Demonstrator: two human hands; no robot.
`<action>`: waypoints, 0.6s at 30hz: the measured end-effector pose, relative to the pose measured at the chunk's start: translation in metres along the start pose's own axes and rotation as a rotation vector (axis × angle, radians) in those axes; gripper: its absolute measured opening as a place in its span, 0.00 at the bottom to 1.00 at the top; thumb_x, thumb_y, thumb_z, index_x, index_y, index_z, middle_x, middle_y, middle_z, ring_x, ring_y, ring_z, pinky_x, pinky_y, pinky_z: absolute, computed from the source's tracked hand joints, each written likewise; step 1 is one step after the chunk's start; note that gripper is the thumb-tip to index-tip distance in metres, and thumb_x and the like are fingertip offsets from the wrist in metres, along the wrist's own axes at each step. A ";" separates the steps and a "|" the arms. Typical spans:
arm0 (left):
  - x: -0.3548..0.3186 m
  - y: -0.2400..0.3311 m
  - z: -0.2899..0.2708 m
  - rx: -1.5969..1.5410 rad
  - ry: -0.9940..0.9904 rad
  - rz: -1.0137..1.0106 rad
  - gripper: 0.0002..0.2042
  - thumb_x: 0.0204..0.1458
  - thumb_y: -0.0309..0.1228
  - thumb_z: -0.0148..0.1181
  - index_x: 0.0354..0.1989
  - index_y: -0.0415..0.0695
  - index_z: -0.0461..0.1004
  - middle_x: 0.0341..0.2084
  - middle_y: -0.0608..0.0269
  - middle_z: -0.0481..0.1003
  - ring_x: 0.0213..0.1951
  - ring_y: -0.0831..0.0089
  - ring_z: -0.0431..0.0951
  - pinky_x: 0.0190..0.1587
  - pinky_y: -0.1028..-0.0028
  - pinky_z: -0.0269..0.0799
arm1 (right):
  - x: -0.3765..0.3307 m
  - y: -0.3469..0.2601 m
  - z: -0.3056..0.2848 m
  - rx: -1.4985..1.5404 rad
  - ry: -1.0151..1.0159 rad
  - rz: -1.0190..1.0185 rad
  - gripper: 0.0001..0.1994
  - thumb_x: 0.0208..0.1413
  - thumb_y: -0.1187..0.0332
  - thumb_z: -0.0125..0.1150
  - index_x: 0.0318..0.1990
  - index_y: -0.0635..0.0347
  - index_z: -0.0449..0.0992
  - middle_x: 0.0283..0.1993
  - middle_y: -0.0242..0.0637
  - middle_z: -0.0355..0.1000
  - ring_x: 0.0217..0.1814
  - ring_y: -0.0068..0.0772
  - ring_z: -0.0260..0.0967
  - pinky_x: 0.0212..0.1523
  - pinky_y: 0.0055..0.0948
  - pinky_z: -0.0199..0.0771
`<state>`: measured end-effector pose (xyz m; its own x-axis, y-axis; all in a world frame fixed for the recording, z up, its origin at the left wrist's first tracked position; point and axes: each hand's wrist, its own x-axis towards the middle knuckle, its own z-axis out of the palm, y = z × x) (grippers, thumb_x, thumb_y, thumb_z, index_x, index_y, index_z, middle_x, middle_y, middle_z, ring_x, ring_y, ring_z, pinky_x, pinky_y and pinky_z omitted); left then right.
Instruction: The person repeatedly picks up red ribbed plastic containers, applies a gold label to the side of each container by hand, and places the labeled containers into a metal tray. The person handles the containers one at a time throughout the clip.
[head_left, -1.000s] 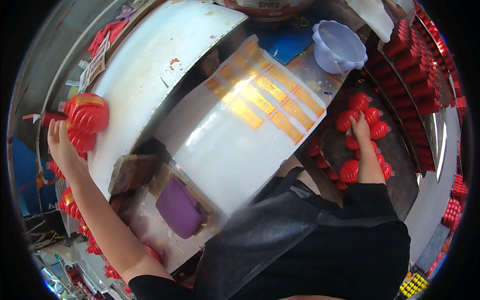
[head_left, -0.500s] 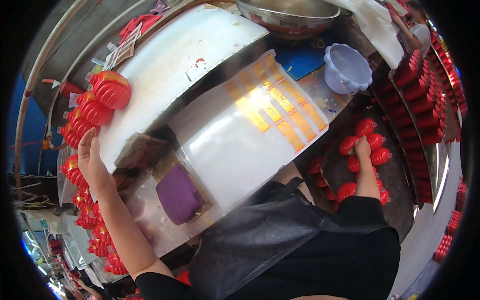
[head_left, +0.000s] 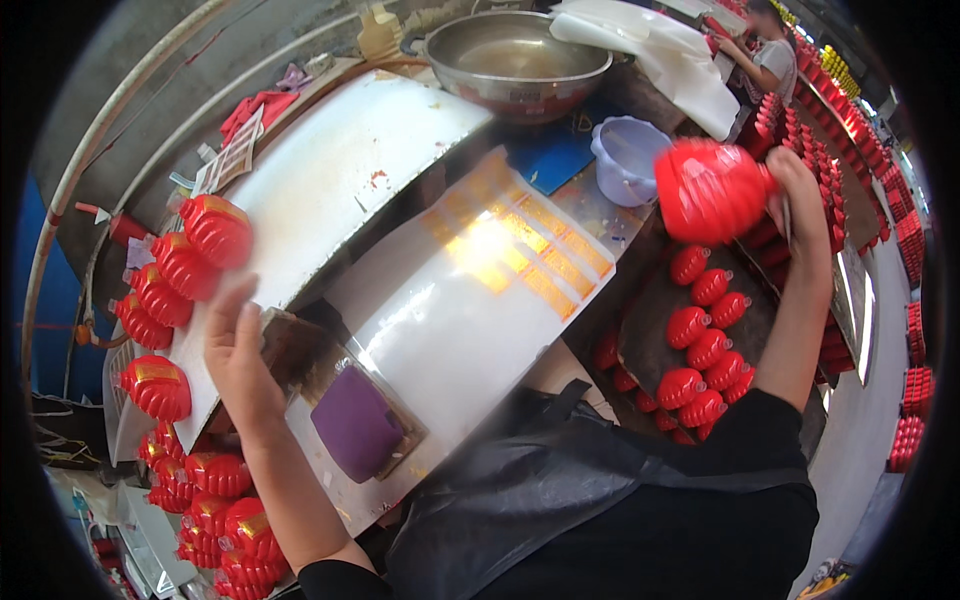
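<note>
A red ribbed plastic bottle (head_left: 712,190), round-bodied and smeared by motion, is raised at the right. My right hand (head_left: 797,190) is closed round its neck end. My left hand (head_left: 238,365) is open over the edge of the white work surface (head_left: 340,160), fingers stretched out and holding nothing. Just beyond it stand several similar red bottles (head_left: 217,230) in a row, some with gold labels. Between my arms lies a glossy white sheet (head_left: 420,330) bearing gold label strips (head_left: 520,240). A purple pad (head_left: 355,425) rests beside the sheet's near left edge.
At the back sit a wide metal basin (head_left: 520,65) and a lilac tub (head_left: 628,165). More red bottles (head_left: 688,327) lie at my right, and others (head_left: 220,475) are heaped below my left arm. Another person (head_left: 770,65) stands at the far right.
My right hand has lifted a red bottle up from the group at the right. My left hand has come down and inward, away from the row of bottles. The view has shifted slightly.
</note>
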<state>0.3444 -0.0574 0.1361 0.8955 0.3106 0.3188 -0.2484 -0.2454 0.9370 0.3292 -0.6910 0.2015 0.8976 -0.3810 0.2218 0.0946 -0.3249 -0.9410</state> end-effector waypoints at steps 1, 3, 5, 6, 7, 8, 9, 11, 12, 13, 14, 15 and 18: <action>-0.008 0.001 0.005 -0.026 -0.037 0.023 0.13 0.65 0.25 0.56 0.56 0.39 0.78 0.54 0.59 0.80 0.57 0.72 0.76 0.64 0.71 0.66 | 0.017 -0.007 0.016 0.068 0.008 -0.022 0.09 0.66 0.59 0.60 0.39 0.53 0.76 0.26 0.22 0.68 0.14 0.13 0.57 0.12 0.17 0.51; -0.023 0.003 0.011 -0.200 -0.054 -0.149 0.13 0.64 0.24 0.57 0.55 0.39 0.78 0.53 0.59 0.80 0.57 0.72 0.76 0.63 0.72 0.67 | 0.063 -0.012 0.062 0.254 0.049 0.095 0.11 0.65 0.57 0.62 0.41 0.54 0.78 0.21 0.26 0.69 0.11 0.16 0.58 0.10 0.17 0.51; -0.036 0.004 0.014 -0.183 -0.104 -0.140 0.13 0.63 0.22 0.56 0.55 0.38 0.78 0.53 0.58 0.80 0.57 0.72 0.76 0.62 0.72 0.67 | 0.107 -0.016 0.110 0.332 0.029 0.093 0.10 0.64 0.57 0.63 0.41 0.53 0.78 0.20 0.27 0.70 0.11 0.17 0.60 0.10 0.18 0.52; -0.044 0.005 0.012 -0.165 -0.132 -0.119 0.13 0.63 0.21 0.55 0.55 0.37 0.77 0.53 0.58 0.80 0.57 0.73 0.76 0.63 0.72 0.67 | 0.126 -0.017 0.132 0.346 -0.023 0.081 0.10 0.64 0.57 0.64 0.41 0.52 0.78 0.20 0.27 0.70 0.13 0.17 0.61 0.11 0.19 0.55; -0.052 0.005 0.010 -0.171 -0.141 -0.122 0.13 0.62 0.22 0.56 0.54 0.37 0.77 0.53 0.58 0.80 0.57 0.72 0.76 0.63 0.72 0.66 | 0.145 -0.017 0.157 0.365 -0.018 0.107 0.09 0.63 0.59 0.63 0.40 0.53 0.78 0.20 0.27 0.69 0.14 0.17 0.62 0.11 0.20 0.57; -0.058 0.004 0.007 -0.163 -0.147 -0.157 0.13 0.62 0.22 0.57 0.54 0.37 0.77 0.53 0.58 0.80 0.57 0.72 0.76 0.64 0.71 0.66 | 0.161 -0.016 0.180 0.348 -0.024 0.127 0.08 0.63 0.61 0.62 0.38 0.54 0.79 0.21 0.28 0.70 0.14 0.19 0.62 0.13 0.21 0.58; -0.064 0.003 0.003 -0.147 -0.142 -0.177 0.13 0.61 0.22 0.57 0.54 0.36 0.77 0.54 0.58 0.80 0.58 0.71 0.76 0.64 0.71 0.66 | 0.176 -0.012 0.201 0.347 -0.037 0.137 0.08 0.62 0.62 0.61 0.36 0.55 0.80 0.21 0.29 0.70 0.14 0.20 0.61 0.14 0.22 0.58; -0.073 -0.002 -0.006 -0.126 -0.133 -0.211 0.14 0.60 0.21 0.59 0.54 0.36 0.78 0.54 0.60 0.79 0.54 0.76 0.76 0.59 0.74 0.70 | 0.203 -0.001 0.233 0.296 -0.027 0.178 0.08 0.64 0.63 0.59 0.34 0.54 0.77 0.21 0.28 0.71 0.13 0.20 0.61 0.14 0.23 0.59; -0.076 -0.005 -0.011 -0.120 -0.126 -0.224 0.14 0.60 0.21 0.58 0.54 0.36 0.78 0.53 0.60 0.79 0.54 0.76 0.76 0.58 0.74 0.70 | 0.216 0.008 0.248 0.274 -0.040 0.186 0.08 0.64 0.63 0.58 0.33 0.53 0.76 0.21 0.27 0.71 0.13 0.20 0.60 0.14 0.24 0.59; -0.080 -0.008 -0.017 -0.092 -0.107 -0.243 0.14 0.60 0.21 0.58 0.54 0.36 0.78 0.53 0.61 0.79 0.53 0.76 0.76 0.58 0.75 0.70 | 0.227 0.019 0.261 0.275 -0.027 0.152 0.08 0.64 0.64 0.57 0.32 0.54 0.76 0.21 0.28 0.71 0.13 0.21 0.60 0.14 0.25 0.59; -0.084 -0.011 -0.023 -0.088 -0.096 -0.257 0.14 0.59 0.20 0.58 0.53 0.37 0.78 0.51 0.62 0.80 0.53 0.76 0.77 0.58 0.75 0.70 | 0.237 0.029 0.271 0.268 -0.021 0.108 0.08 0.63 0.64 0.57 0.32 0.54 0.77 0.21 0.29 0.71 0.13 0.21 0.61 0.15 0.27 0.58; -0.086 -0.015 -0.028 -0.076 -0.084 -0.283 0.14 0.59 0.20 0.58 0.53 0.37 0.78 0.51 0.62 0.80 0.53 0.75 0.77 0.57 0.75 0.70 | 0.244 0.041 0.281 0.259 -0.021 0.074 0.09 0.62 0.65 0.57 0.32 0.55 0.77 0.21 0.30 0.72 0.13 0.22 0.61 0.15 0.28 0.57; -0.087 -0.027 -0.044 -0.053 -0.048 -0.338 0.12 0.59 0.20 0.57 0.51 0.38 0.78 0.50 0.60 0.80 0.54 0.74 0.77 0.59 0.73 0.69 | 0.261 0.058 0.297 -0.450 0.213 -0.166 0.15 0.60 0.59 0.61 0.39 0.65 0.79 0.39 0.52 0.81 0.46 0.54 0.80 0.49 0.47 0.78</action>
<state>0.2565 -0.0375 0.0895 0.9465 0.3222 -0.0168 0.0475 -0.0877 0.9950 0.6973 -0.5521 0.1287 0.7747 -0.4448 0.4495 -0.0084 -0.7179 -0.6961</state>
